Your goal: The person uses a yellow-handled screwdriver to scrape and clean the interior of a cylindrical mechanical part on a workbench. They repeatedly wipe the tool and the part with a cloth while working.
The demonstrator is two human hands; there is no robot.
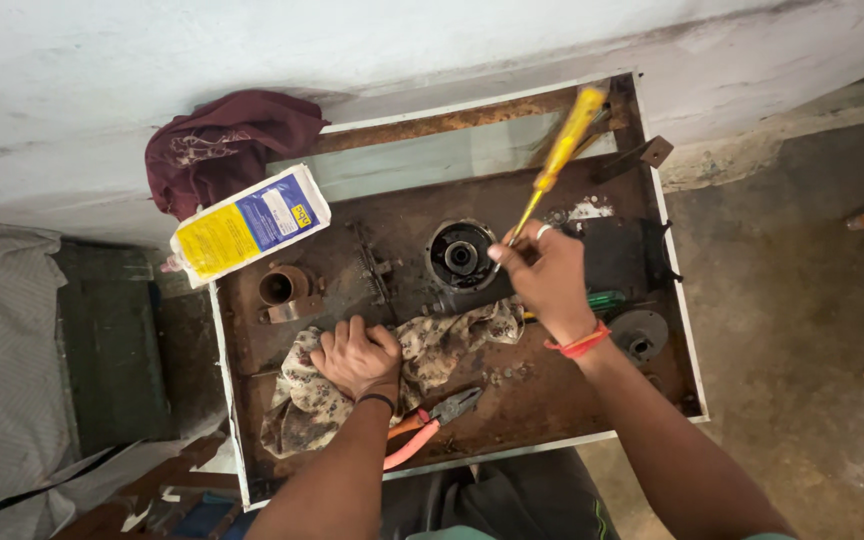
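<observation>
My right hand (547,275) grips a screwdriver with a yellow translucent handle (569,135), its shaft pointing down toward my fingers beside a round black motor part (459,255). My left hand (355,358) is closed on a patterned rag (422,350), pressing it onto the rusty metal tray (512,410). Pliers with pink-orange handles (432,425) lie just right of my left wrist.
A white and yellow pouch (247,222) rests on the tray's upper left corner, with a maroon cloth (222,140) behind it. A rusty cylindrical fitting (285,288) and a round grey disc (639,333) sit in the tray. Concrete floor lies to the right.
</observation>
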